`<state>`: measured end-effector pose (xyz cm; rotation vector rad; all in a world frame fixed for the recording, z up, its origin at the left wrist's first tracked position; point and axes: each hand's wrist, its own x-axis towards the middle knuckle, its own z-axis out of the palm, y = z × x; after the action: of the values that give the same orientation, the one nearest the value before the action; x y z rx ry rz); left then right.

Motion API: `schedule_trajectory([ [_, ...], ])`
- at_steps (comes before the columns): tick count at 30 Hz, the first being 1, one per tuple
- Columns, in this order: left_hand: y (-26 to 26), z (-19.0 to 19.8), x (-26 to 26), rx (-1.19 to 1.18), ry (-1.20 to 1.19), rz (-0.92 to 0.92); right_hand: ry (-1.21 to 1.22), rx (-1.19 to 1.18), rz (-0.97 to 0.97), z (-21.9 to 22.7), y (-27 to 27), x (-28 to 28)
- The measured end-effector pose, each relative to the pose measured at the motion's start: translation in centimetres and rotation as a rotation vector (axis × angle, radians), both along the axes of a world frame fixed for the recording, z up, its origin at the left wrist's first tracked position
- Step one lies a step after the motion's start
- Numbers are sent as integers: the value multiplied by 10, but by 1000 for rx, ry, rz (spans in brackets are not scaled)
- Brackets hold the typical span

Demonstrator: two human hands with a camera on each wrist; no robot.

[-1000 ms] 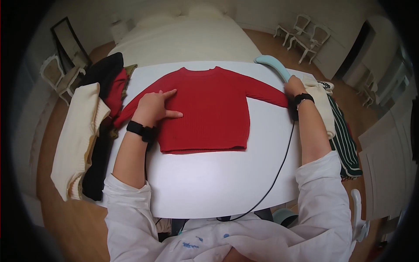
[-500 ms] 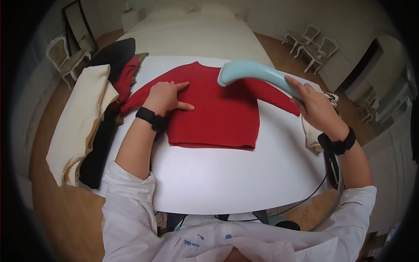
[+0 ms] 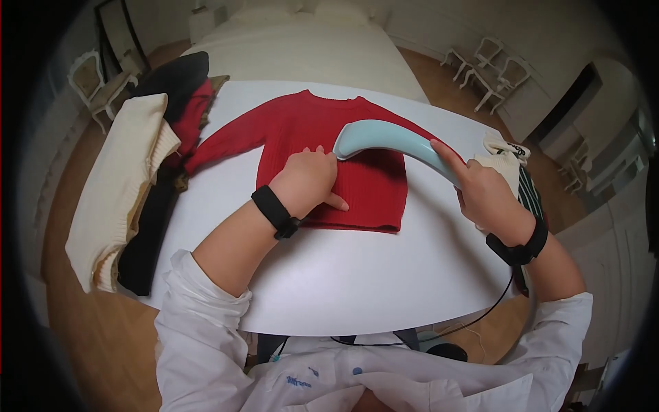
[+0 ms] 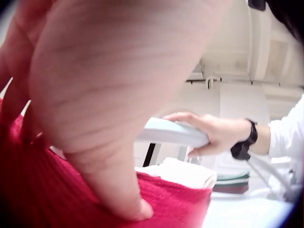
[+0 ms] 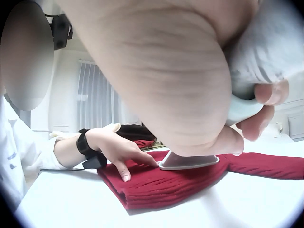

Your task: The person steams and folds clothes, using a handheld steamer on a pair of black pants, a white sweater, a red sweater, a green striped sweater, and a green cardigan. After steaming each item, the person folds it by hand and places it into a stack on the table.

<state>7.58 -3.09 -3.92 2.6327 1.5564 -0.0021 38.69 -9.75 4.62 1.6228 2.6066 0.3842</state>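
Note:
A red knitted sweater (image 3: 295, 127) lies spread on the white table (image 3: 329, 281), one sleeve stretched out to the left. My left hand (image 3: 309, 182) rests on the lower body of the sweater, thumb out toward the hem. In my right hand (image 3: 491, 199) I grip the handle of a light blue handheld garment steamer (image 3: 391, 139), fingers curled round it. The steamer's head (image 5: 190, 163) is down at the knit, right beside my left fingers, as the right wrist view shows. In the head view the steamer covers part of the right sleeve.
A folded cream knit (image 3: 113, 185) and dark clothes (image 3: 147, 233) lie along the table's left side. At the right edge are a cream garment (image 3: 500, 165) and a green striped one (image 3: 530, 196). A black cord (image 3: 473, 317) runs below the right hand. Beyond the table stands a bed (image 3: 302, 55).
My right hand has brought the steamer from the table's right side over onto the sweater. My left hand has slid from the sweater's left side toward its middle and lower part.

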Motion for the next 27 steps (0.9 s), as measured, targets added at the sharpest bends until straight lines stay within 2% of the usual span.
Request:
schedule_trajectory([
  [2,1,6,1,-49,60,-3,8,-6,-21,3,8,-7],
  [6,3,-4,-3,47,29,-49,21,28,-12,8,42,-27],
  [8,2,-6,-4,64,17,-51,32,26,81,7,69,-38],
  [11,1,-6,0,36,42,-25,67,84,184,-3,109,-64],
  [13,-2,2,7,-42,177,49,69,98,191,-7,128,-91],
  [16,5,3,11,-152,214,81,92,123,215,-16,149,-120],
  [21,3,1,4,-114,123,59,136,139,201,-22,147,-141],
  [23,2,-2,1,-124,92,50,119,105,205,-17,138,-135],
  [25,0,-10,0,27,72,10,123,120,238,-20,134,-118],
  [26,1,-10,-1,27,68,15,128,135,268,-21,132,-109],
  [27,2,-9,-1,4,41,-10,121,70,213,-17,126,-103],
])
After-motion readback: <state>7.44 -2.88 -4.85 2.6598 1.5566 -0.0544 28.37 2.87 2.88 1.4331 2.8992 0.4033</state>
